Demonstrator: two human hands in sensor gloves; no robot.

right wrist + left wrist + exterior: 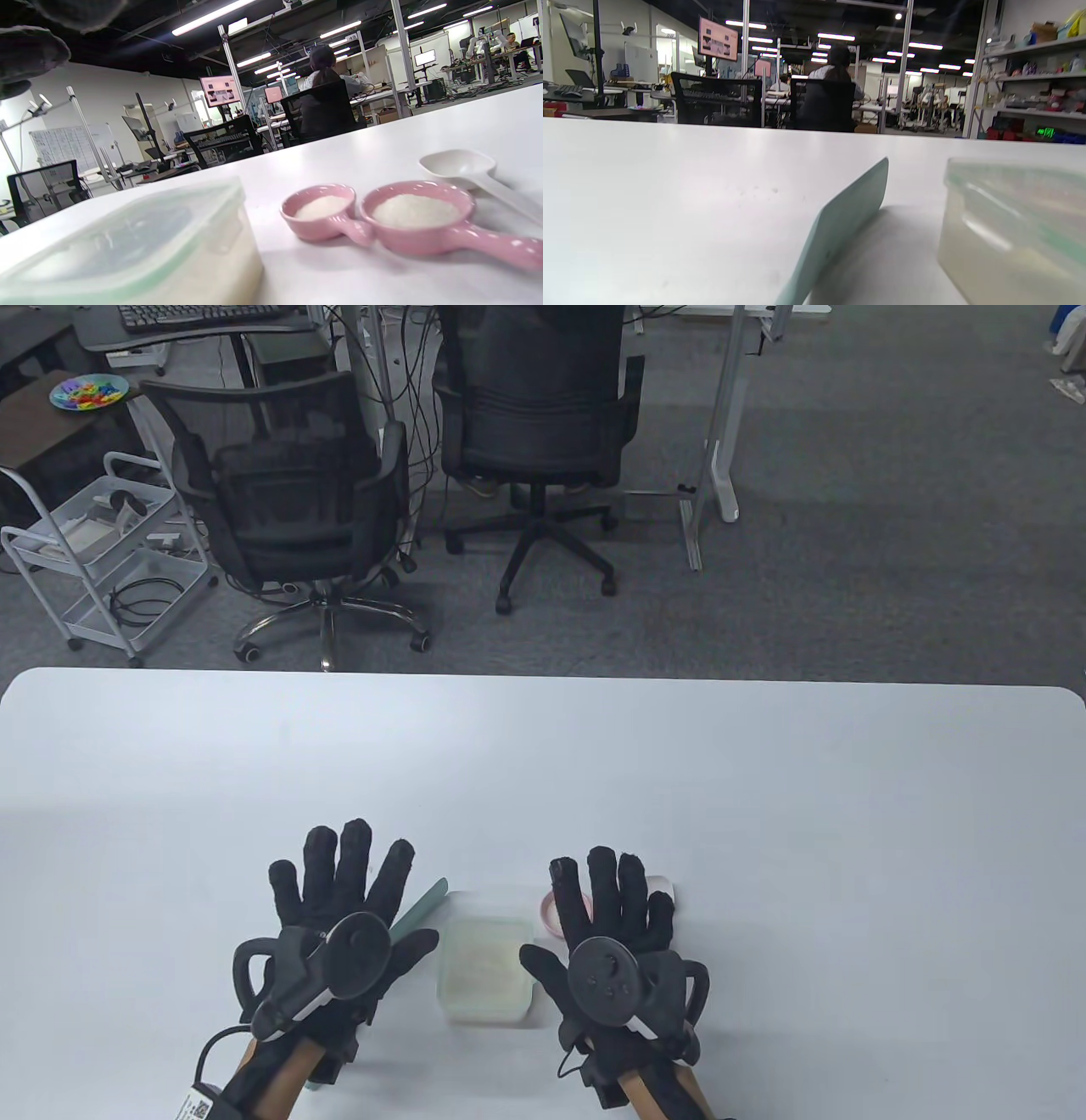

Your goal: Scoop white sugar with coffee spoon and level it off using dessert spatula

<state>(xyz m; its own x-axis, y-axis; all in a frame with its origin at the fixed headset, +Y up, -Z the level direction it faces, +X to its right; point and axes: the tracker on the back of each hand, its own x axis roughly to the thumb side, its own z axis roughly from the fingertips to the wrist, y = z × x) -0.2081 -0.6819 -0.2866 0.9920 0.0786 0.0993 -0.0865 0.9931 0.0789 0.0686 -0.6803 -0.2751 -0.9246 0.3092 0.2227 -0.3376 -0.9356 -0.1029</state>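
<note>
My left hand point(339, 899) is flat on the white tabletop point(764, 814), fingers spread and straight, holding nothing. Poking out from under it is the dessert spatula point(422, 906), a pale mint-green flat blade with a rounded tip. From the left wrist view the blade point(840, 228) looks tilted up on its edge a bit, and its long axis runs diagonally, tip pointing away from me and to the right, toward the far corner of the sugar container. The handle end is hidden under my hand, so I can't say much about it.

Between my hands sits the container point(485, 971), a translucent square tub with a greenish rim, white sugar inside, near my edge of the tabletop. It looks like the lid is on, going by the right wrist view point(127, 245).

My right hand point(607, 912) is also flat, fingers relaxed and straight, gripping nothing. It covers most of the spoons from above. The wrist camera shows them better: a small pink spoon point(326, 212) and a bigger pink spoon point(424, 216), both bowls already full of white sugar, side by side and touching, handles running off right. Just behind them lies a white spoon point(460, 165), empty, handle also heading right.

Beyond the tabletop there are two black office chairs point(288, 517).
</note>
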